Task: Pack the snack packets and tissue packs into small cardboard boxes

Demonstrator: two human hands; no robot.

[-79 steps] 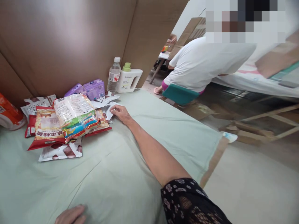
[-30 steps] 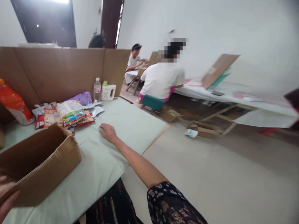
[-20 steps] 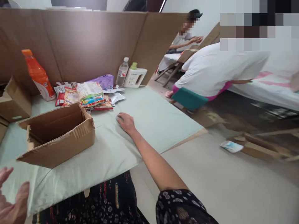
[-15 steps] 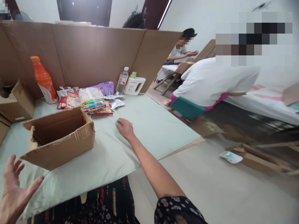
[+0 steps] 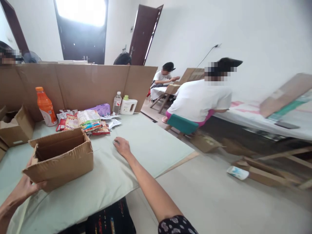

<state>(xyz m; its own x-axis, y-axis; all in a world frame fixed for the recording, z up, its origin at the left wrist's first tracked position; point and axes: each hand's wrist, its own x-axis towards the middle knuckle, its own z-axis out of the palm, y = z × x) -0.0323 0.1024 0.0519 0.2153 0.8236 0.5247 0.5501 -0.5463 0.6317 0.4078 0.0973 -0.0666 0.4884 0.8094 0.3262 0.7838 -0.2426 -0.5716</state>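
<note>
Hands are well apart here: left hand is clamped round the open cardboard box at its 8 o'clock corner, thumb on the near wall, probably to steady it. Right hand is curled on the worktop at the box's 3 o'clock, maybe just propping the arm; can't tell if anything's under it. Snack packets sit heaped at 1 o'clock, orange bottle at 11, likely kept clear.

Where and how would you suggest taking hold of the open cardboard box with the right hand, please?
I'd pinch the upright wall at the right end of the cardboard box, coming from the right with the right hand. Its open top exposes that rim, and the left hand grips the left end, so holding both ends would probably keep it steady.
</note>
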